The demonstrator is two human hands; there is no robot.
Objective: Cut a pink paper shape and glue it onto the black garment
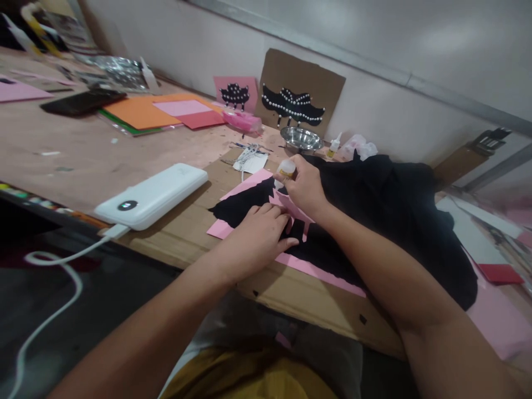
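My right hand (306, 185) is closed around a small glue bottle (286, 168), tipped with its nozzle downward over a pink paper cutout (297, 209). The cutout lies on black cloth (239, 202). Pressed flat beside it, my left hand (266, 230) has its fingers stretched out, fingertips at the cutout's edge and thumb apart. Under the cloth is a sheet of pink paper (320, 272), whose borders stick out at the front and left. The exact spot under the nozzle is too blurred to make out.
A white power bank (153, 197) with a cable lies to the left. Behind stand a steel bowl (301, 138), a second glue bottle (333, 147) and a cardboard panel (303, 72) with a beaded black shape. Coloured paper (137, 111) and a dark phone-like object (81, 102) lie farther left.
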